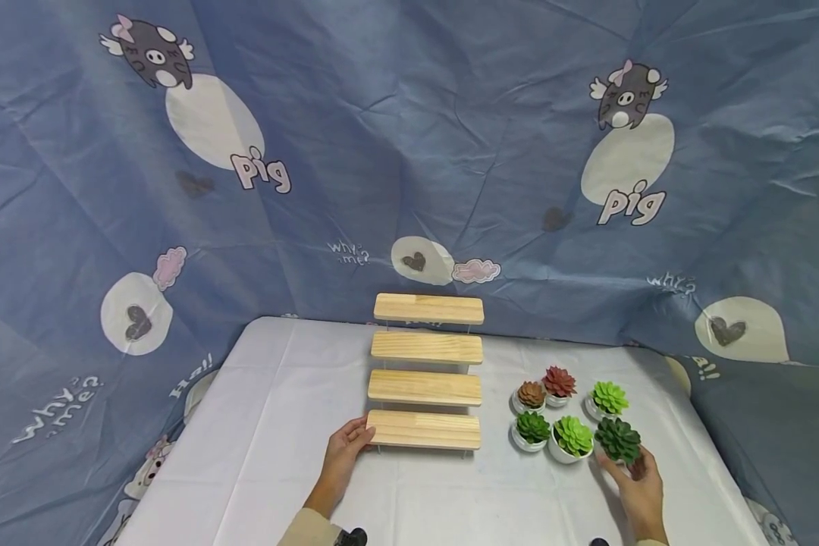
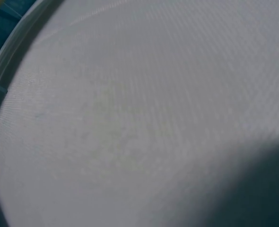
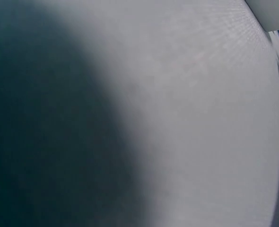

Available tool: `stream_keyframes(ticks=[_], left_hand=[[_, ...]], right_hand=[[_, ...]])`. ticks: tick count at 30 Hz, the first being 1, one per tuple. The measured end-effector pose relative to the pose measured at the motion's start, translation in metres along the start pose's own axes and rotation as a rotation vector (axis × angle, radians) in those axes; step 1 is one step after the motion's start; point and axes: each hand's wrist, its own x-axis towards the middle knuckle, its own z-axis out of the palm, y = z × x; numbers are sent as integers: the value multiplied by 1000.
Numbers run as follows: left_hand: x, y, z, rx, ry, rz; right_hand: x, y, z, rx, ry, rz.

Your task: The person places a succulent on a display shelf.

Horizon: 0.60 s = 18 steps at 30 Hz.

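A tiered wooden display shelf (image 1: 425, 388) with several pale planks stands at the middle of the white table. My left hand (image 1: 344, 451) grips the left end of its lowest plank, thumb toward the front. On the right, my right hand (image 1: 638, 485) holds a dark green potted succulent (image 1: 617, 440), fingers and thumb around its pot, which is mostly hidden. Just left of that hand sits a bright green succulent (image 1: 573, 436) in a white pot. Both wrist views show mainly white cloth and dark blur, with neither hand's grip visible.
Near the right hand stand other potted succulents: a green one (image 1: 532, 428), a brownish one (image 1: 531, 394), a red one (image 1: 560, 382) and a light green one (image 1: 609, 397). Blue patterned cloth (image 1: 450, 152) hangs behind the white-covered table (image 1: 259, 425).
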Motion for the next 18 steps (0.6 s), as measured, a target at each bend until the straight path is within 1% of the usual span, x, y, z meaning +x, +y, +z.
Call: stream_keyframes(ticks=[2,7,12,16,18], left_hand=[[0,-1,0,2,-1,-4],[2,-4,-1,21,7,13],[0,-4,0,32,4,32],[1,-4,1,51,14,28],[2,-5,1,54,18,21]], right_hand=[[-1,0,0,0,4,-3],[-3,0,1,1,28,-9],[-2,6,0,-3,84,-30],[-4,7,-1,28,112,-30],[-5,6,-2,54,108,-21]])
